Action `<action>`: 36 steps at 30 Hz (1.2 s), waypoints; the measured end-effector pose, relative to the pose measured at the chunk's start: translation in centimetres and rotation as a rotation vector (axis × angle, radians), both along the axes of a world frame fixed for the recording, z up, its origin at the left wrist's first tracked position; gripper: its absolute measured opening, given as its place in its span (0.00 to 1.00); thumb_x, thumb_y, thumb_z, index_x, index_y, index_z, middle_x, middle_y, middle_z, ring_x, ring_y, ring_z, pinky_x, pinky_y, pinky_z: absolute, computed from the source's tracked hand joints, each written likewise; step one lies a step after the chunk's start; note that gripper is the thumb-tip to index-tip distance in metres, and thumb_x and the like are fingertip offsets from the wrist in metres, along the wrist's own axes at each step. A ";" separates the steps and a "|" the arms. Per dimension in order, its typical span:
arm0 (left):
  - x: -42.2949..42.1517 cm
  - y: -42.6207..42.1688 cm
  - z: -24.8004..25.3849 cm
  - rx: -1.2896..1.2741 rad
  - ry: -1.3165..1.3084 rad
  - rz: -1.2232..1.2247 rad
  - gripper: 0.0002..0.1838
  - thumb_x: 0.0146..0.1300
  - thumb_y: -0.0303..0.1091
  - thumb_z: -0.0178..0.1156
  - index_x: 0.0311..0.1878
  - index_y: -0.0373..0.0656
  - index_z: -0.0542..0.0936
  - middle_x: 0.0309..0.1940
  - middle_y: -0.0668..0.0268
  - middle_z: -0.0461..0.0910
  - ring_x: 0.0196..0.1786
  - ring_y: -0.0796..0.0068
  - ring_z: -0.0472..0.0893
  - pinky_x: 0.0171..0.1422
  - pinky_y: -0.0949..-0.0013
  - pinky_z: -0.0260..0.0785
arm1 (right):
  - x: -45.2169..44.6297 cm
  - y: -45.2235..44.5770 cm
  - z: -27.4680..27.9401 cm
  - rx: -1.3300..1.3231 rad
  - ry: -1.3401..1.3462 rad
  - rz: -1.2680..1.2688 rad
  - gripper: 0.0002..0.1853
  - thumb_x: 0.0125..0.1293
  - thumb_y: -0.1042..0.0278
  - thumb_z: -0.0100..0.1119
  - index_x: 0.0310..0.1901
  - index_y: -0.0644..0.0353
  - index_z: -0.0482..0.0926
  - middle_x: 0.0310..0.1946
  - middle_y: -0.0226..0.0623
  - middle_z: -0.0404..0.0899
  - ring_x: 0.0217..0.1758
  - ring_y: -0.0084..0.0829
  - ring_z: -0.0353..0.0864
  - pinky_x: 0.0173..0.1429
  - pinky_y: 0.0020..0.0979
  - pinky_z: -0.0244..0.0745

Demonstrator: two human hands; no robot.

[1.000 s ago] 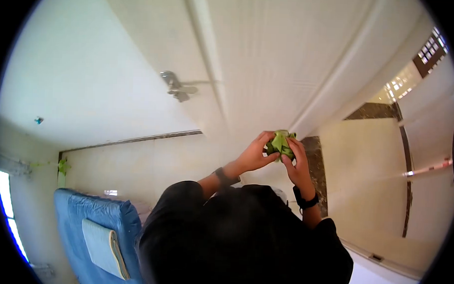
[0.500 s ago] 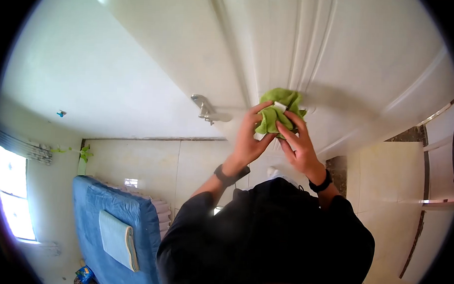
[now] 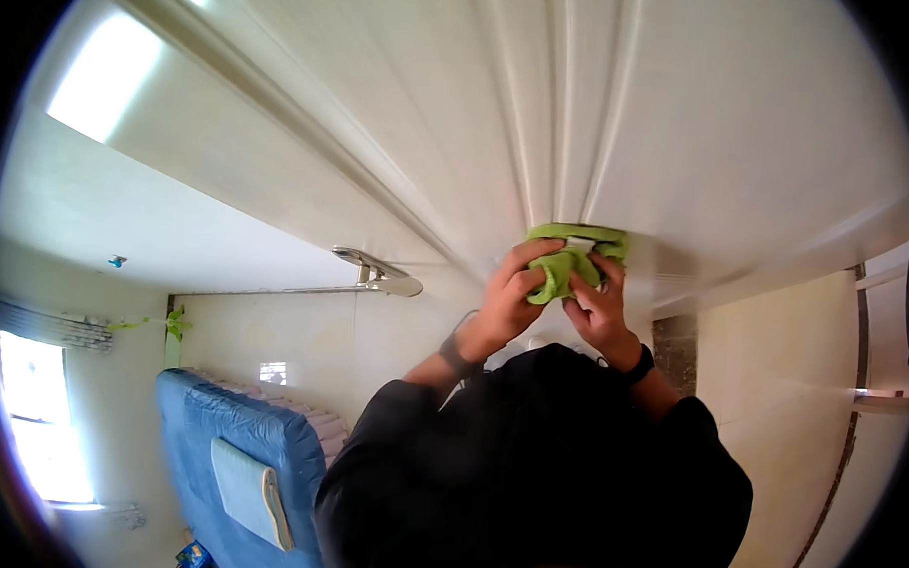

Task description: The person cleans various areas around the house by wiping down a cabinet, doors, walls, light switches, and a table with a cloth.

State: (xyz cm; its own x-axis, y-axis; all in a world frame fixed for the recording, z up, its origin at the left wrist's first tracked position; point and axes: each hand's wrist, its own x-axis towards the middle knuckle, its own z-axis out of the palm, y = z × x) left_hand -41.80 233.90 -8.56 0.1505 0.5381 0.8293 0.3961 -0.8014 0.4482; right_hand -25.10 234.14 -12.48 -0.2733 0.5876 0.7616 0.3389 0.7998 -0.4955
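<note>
Both hands grip a bunched green cloth (image 3: 553, 274) with a small white label on it. My left hand (image 3: 511, 298) has its fingers wrapped over the cloth's left side. On the right side, my right hand (image 3: 602, 307) pinches its folds. The cloth's far edge is against or very close to a white panelled door (image 3: 401, 102); actual contact is hard to make out. To the left of my hands, a metal door handle (image 3: 377, 273) sticks out from the door.
A bed with a blue cover (image 3: 240, 417) stands at the lower left, with a folded light-blue cloth (image 3: 252, 492) on it. Beyond it is a bright window (image 3: 39, 420). Pale floor tiles (image 3: 770, 425) extend to the right.
The door has swung relative to my view, its handle now lower and further left. My hands and the green cloth sit slightly lower, and the cloth is more folded.
</note>
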 end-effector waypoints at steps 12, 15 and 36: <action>-4.3 -1.7 5.3 0.148 -0.048 0.488 0.14 0.52 0.21 0.68 0.40 0.35 0.73 0.52 0.47 0.77 0.48 0.58 0.80 0.52 0.64 0.73 | -5.9 2.2 9.0 0.106 0.051 0.325 0.28 0.47 0.79 0.73 0.53 0.53 0.80 0.55 0.48 0.72 0.55 0.47 0.75 0.56 0.39 0.74; -3.0 -1.1 7.6 0.189 -0.017 0.403 0.16 0.52 0.21 0.69 0.40 0.36 0.71 0.51 0.47 0.77 0.48 0.54 0.80 0.51 0.61 0.74 | -4.1 2.1 10.1 0.104 0.065 0.295 0.27 0.48 0.79 0.71 0.53 0.56 0.79 0.56 0.52 0.69 0.56 0.50 0.74 0.57 0.42 0.72; -3.3 -0.2 -0.8 -0.131 0.198 -0.014 0.20 0.48 0.23 0.66 0.46 0.43 0.74 0.53 0.56 0.75 0.51 0.52 0.78 0.50 0.61 0.74 | 0.3 1.1 -2.3 -0.081 -0.164 0.081 0.23 0.55 0.74 0.68 0.55 0.58 0.78 0.53 0.51 0.67 0.55 0.51 0.69 0.57 0.42 0.71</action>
State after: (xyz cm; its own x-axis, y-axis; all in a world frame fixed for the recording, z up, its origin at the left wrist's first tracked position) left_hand -45.06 233.70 -9.34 0.3115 0.6360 0.7060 0.4763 -0.7474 0.4631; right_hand -24.82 235.29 -14.79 -0.4388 0.6158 0.6544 0.3560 0.7878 -0.5027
